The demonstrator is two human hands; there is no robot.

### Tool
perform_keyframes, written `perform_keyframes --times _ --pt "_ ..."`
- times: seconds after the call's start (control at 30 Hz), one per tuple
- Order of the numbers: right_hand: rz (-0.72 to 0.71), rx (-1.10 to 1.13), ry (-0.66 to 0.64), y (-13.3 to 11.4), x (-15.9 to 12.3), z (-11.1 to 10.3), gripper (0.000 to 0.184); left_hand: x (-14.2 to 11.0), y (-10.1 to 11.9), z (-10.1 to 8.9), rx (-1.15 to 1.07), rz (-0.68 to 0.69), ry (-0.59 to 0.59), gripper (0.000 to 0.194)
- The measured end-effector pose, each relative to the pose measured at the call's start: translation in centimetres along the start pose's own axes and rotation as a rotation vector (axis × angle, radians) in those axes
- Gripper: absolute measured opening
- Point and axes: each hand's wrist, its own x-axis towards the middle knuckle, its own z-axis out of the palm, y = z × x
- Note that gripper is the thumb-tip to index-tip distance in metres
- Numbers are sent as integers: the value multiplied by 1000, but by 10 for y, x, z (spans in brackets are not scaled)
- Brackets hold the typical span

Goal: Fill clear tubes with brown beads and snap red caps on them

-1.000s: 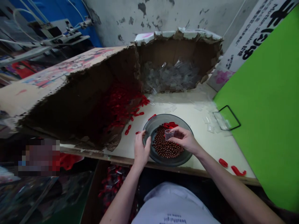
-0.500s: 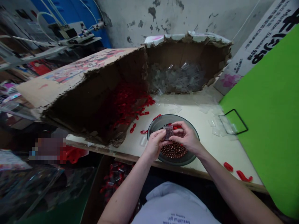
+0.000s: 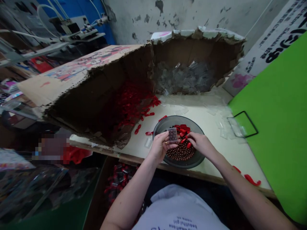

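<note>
Over the bowl, my left hand (image 3: pixel 160 144) grips a small clear plastic box (image 3: pixel 172 134) between thumb and fingers. Dark round beads show through its walls. My right hand (image 3: pixel 200 143) is at the bowl's right side, its fingers drawn together at the red plastic pieces (image 3: pixel 183 130); whether it pinches one is hidden. The grey bowl (image 3: pixel 163 125) holds many shiny brown beads (image 3: pixel 181 152), with the red pieces lying on them at the back.
A cardboard box (image 3: pixel 79 92) on the left spills red pieces (image 3: pixel 129 102) onto the white table (image 3: pixel 216 156). Behind, another carton (image 3: pixel 177 48) holds clear plastic boxes (image 3: pixel 184 76). A green panel (image 3: pixel 280 127) borders the right. Below the table edge stands a bin of red-and-clear items (image 3: pixel 120 175).
My right hand has let go of the clear box and moved right and down to the red pieces in the bowl. My left hand keeps the box, which now shows more fully.
</note>
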Motion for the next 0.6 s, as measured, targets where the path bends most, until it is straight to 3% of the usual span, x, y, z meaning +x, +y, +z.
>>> perform_keyframes --times 0.13,0.3,0.47,0.6 --pt "39 -85 -3 6 7 -5 15 -1 -1 -7 72 32 66 41" --pt "116 -194 -64 12 13 -14 14 -7 -5 -29 265 206 186 41" --pt "88 -213 -195 11 15 1 10 -18 -9 -43 393 293 240 38" --pt "48 -255 -198 9 26 9 19 -26 -11 -41 377 295 251 36"
